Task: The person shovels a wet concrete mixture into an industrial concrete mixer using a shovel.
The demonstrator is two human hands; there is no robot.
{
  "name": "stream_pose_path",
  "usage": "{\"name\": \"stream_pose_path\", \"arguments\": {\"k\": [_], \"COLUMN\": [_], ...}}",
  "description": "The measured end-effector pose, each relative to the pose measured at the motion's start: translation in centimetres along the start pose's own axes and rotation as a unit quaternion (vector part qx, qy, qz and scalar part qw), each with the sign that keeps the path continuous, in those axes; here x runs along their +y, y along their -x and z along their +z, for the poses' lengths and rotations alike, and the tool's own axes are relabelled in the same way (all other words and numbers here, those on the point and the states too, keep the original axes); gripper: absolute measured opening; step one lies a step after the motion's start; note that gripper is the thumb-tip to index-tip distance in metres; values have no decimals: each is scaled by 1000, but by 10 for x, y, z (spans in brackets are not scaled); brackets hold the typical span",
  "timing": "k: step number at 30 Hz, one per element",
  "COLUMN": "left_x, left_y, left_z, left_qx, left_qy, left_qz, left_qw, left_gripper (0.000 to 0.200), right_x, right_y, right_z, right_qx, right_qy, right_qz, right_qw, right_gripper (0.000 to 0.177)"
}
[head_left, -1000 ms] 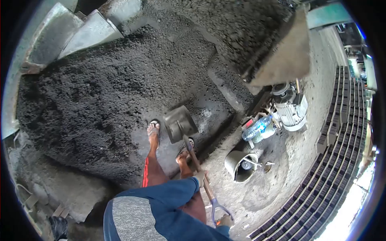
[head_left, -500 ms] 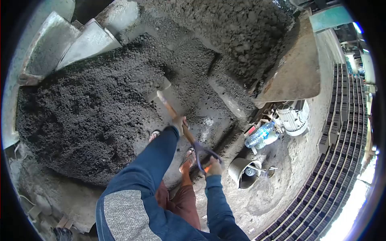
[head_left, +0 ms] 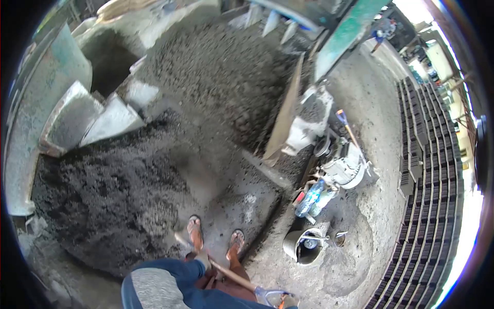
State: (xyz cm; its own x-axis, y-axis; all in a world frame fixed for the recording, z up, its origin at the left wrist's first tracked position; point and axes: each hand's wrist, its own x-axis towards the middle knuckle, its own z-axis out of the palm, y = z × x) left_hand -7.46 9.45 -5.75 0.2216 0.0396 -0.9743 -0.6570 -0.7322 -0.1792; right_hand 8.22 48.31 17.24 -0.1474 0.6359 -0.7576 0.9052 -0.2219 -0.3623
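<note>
I stood at the edge of the dark pile of mix (head_left: 103, 195), feet in sandals on the scraped bare patch of floor, with the shovel (head_left: 231, 275) drawn in low across my shins. My left hand (head_left: 204, 256) was clenched round the wooden shaft just above my knees. My right hand (head_left: 291, 300), half cut off at the bottom of the view, was closed on the D-grip at the far end. The blade end pointed down past my left foot toward the skirt of the pile, too blurred for me to tell whether it carried anything. I judged this to be the pull-back between scoops, the tool gathered close before another bite. The next move, as I read it, called for setting the blade flat to the floor, driving it under the loose edge of the mix and keeping the left hand well down the shaft to lift. I'd also have to stay clear of my own toes and of the bucket (head_left: 301, 248) just to my right
</note>
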Motion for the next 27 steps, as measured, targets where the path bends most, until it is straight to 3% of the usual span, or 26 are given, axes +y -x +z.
{"name": "stream_pose_path", "arguments": {"k": [2, 5, 7, 8, 9, 11, 13, 15, 16, 17, 18, 21, 22, 23, 24, 26, 27], "left_x": [-15, -21, 1, 11, 26, 65, 93, 134, 143, 152, 164, 167, 164, 171, 157, 157, 151], "left_y": [-10, 72, 108, 133, 183, 261, 348, 376, 379, 380, 385, 330, 307, 260, 240, 153, 132], "left_z": [0, 18, 37, 54, 75, 103, 126, 144, 141, 139, 143, 108, 90, 83, 64, 37, 23], "left_qx": [46, -33, -144, -131, -117, -267, -408, -428, -425, -422, -422, -425, -409, -327, -324, -291, -266], "left_qy": [-64, -42, -30, 4, 37, -16, -18, -95, -90, -87, -84, -18, 9, -4, 34, 103, 71], "left_qz": [47, 48, 57, 106, 153, 222, 257, 397, 391, 384, 380, 262, 213, 192, 192, 101, 96], "left_qw": [996, 997, 987, 986, 981, 937, 876, 806, 811, 816, 819, 866, 887, 925, 926, 946, 957], "left_gripper": [15, 24, 26, 25, 25, 23, 23, 20, 19, 17, 16, 19, 21, 24, 26, 24, 22], "right_x": [3, 26, 47, 53, 62, 45, -14, -67, -92, -91, -96, -129, -90, -97, -128, -156, -163], "right_y": [-3, -17, -31, -39, -55, -74, -57, -39, -6, -20, -18, 30, -54, -33, 44, 109, 124], "right_z": [1, 0, 0, 0, 6, 34, 72, 115, 127, 134, 132, 97, 107, 96, 77, 58, 59], "right_qx": [36, 86, 99, 82, 41, -116, -276, -338, -385, -327, -331, -186, -120, -106, -117, -106, -101], "right_qy": [-32, -92, -153, -190, -233, -309, -315, -304, -292, -203, -228, -176, -124, -107, -176, -52, -41], "right_qz": [1, 8, 3, -3, -6, 14, 66, 90, 40, 31, 35, -41, -154, -191, -131, -171, -215], "right_qw": [999, 992, 983, 978, 972, 944, 906, 886, 875, 923, 915, 966, 973, 970, 969, 978, 971], "right_gripper": [11, 11, 11, 11, 11, 14, 7, 10, 9, 11, 12, 7, 6, 7, 5, 8, 9]}}
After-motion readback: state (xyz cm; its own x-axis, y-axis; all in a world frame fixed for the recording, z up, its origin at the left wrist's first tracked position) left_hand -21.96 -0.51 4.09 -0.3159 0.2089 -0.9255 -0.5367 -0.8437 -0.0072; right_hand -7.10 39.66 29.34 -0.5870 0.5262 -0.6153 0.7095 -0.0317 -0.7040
